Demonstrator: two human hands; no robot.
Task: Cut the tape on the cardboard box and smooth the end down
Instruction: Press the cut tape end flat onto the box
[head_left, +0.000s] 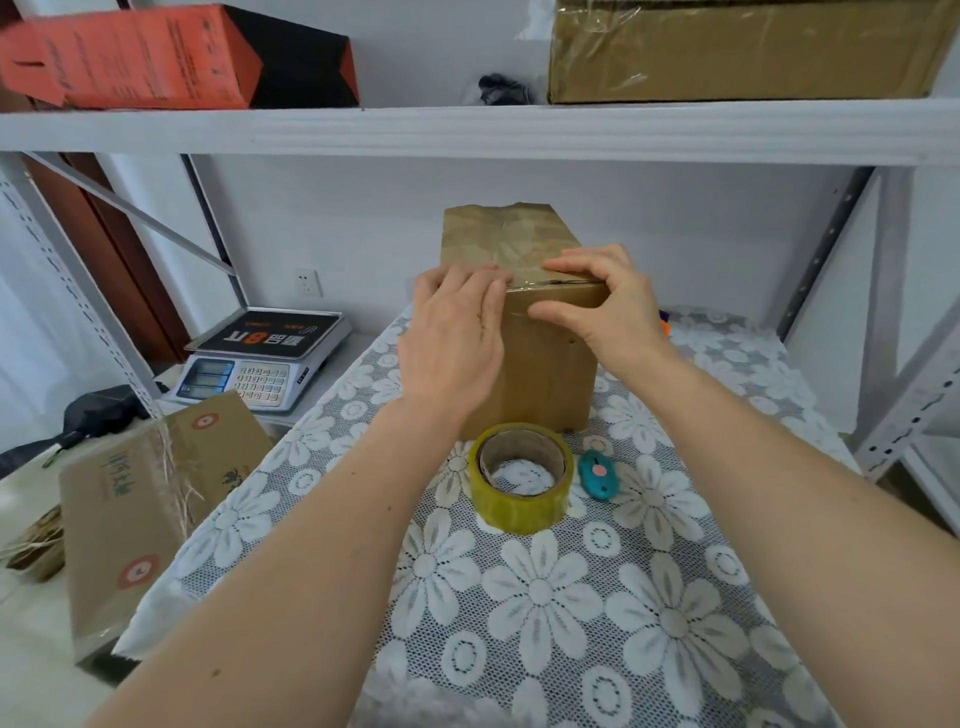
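Your left hand (451, 332) flat, fingers together, on cardboard box (540, 353) near edge; right hand (602, 301) spread, pressing tape; roll (521, 477) in front on desk (649, 597).

The surface (675, 623), under a lace cloth (545, 587) with white flowers, carries a cardboard box (545, 364) standing upright. Just before the box lie a yellowish tape roll (521, 477) and, beside it on the right, a small teal cutter (596, 475).

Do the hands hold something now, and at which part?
Both the left hand and the right hand press on the cardboard box at its near top edge; neither grips anything.
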